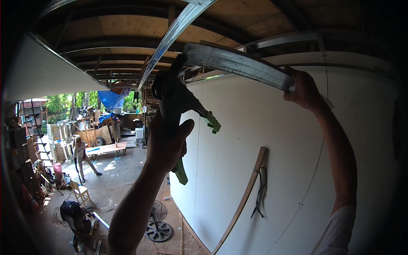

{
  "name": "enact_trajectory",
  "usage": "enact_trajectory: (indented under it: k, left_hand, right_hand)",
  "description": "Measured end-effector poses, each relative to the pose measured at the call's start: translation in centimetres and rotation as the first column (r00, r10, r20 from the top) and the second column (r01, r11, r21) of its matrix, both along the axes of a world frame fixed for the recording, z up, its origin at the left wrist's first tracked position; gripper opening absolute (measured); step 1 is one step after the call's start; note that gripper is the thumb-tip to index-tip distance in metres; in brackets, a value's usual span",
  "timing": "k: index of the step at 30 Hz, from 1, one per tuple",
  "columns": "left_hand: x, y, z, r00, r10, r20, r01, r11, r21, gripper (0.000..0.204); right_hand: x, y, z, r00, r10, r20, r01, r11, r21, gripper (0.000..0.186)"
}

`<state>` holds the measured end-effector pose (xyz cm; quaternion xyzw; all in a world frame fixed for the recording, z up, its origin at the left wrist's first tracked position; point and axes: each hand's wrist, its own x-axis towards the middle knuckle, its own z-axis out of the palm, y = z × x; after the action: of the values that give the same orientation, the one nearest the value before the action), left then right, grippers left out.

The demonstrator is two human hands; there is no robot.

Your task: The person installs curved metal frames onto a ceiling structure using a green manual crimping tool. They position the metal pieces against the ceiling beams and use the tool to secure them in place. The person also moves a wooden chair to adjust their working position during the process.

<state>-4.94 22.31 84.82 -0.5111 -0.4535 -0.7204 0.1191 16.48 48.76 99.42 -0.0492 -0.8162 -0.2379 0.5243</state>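
My left hand [165,146] is closed around the grip of a black hand tool with green parts [176,95]; its exact kind is not clear. One green part sticks out to the right, and another shows below my fist. The tool's upper end meets or overlaps the left end of a short grey metal channel [238,63]; I cannot tell whether it grips it. My raised right hand [304,89] holds the channel's right end, fingers wrapped over it. A long shiny metal ceiling channel [172,38] runs overhead, near the short piece's left end.
White wall panels [238,170] stand ahead and right, with a wooden strip [244,197] and a dark strap [260,195] against them. Below are a floor fan [158,227], a wooden chair [80,191], a crouching person [74,216] and a standing person [80,155]. A white ceiling panel [51,68] hangs upper left.
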Motion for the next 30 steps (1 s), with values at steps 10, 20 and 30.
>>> enact_trajectory:
  k: [10,20,30]
  left_hand:
    - [0.3,0.5,-0.6,1.000,0.014,0.010,-0.014,0.999,0.029,0.031]
    - [0.0,1.2,-0.6,0.999,0.050,-0.004,-0.050,0.997,0.054,0.032]
    - [-0.8,3.6,0.9,0.834,0.493,-0.249,-0.438,0.865,0.246,0.059]
  right_hand:
    - [-0.5,0.9,-0.6,0.996,0.090,-0.021,-0.089,0.996,0.023,0.043]
    - [-0.5,0.9,-1.0,0.998,0.050,-0.031,-0.049,0.998,0.042,0.046]
    - [0.0,0.5,-2.3,0.998,-0.020,-0.063,0.026,0.995,0.100,0.041]
